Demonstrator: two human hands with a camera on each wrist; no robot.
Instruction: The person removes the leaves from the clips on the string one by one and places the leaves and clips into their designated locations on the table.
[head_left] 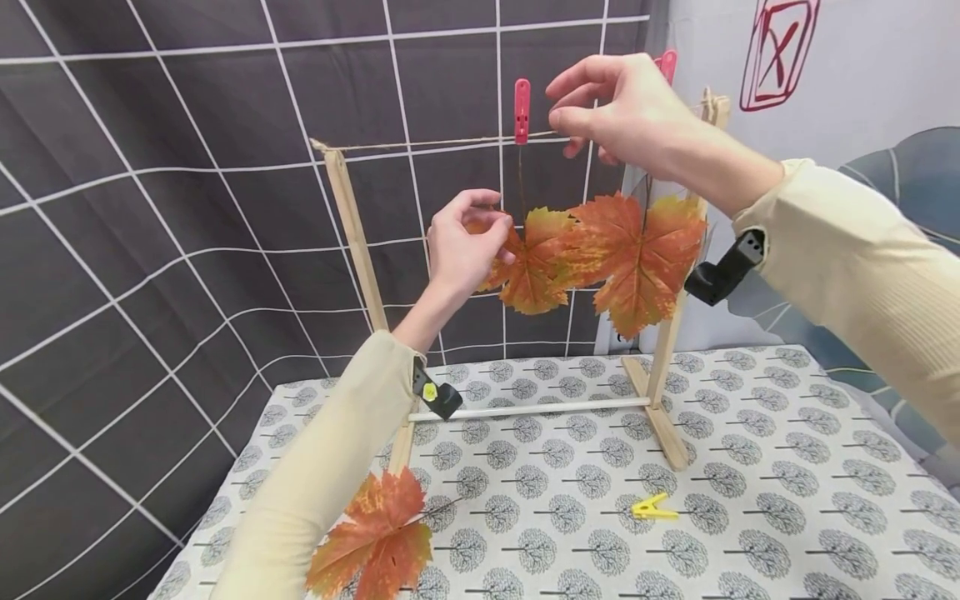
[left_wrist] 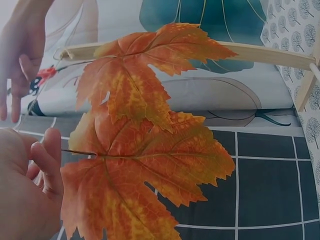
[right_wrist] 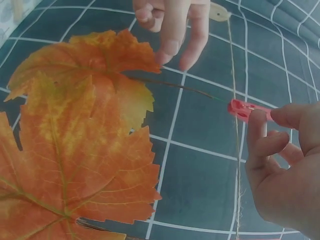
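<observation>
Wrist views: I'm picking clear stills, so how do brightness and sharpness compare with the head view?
Head view: bright, pink clothespin crisp; left wrist view: dimmer, right hand soft-edged; right wrist view: milky, veins readable on the nearer leaf.

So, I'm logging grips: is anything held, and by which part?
The right hand holds nothing: the head view shows it clear of the pink clothespin. The left hand, near the leaf below, shows no hold.

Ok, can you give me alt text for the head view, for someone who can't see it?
A person's right hand is raised beside a red clothespin clipped on a string across a wooden frame, with the left hand at the orange leaf hanging below it. Another leaf hangs to the right; a third leaf and a yellow clothespin lie on the tree-patterned cloth.
</observation>
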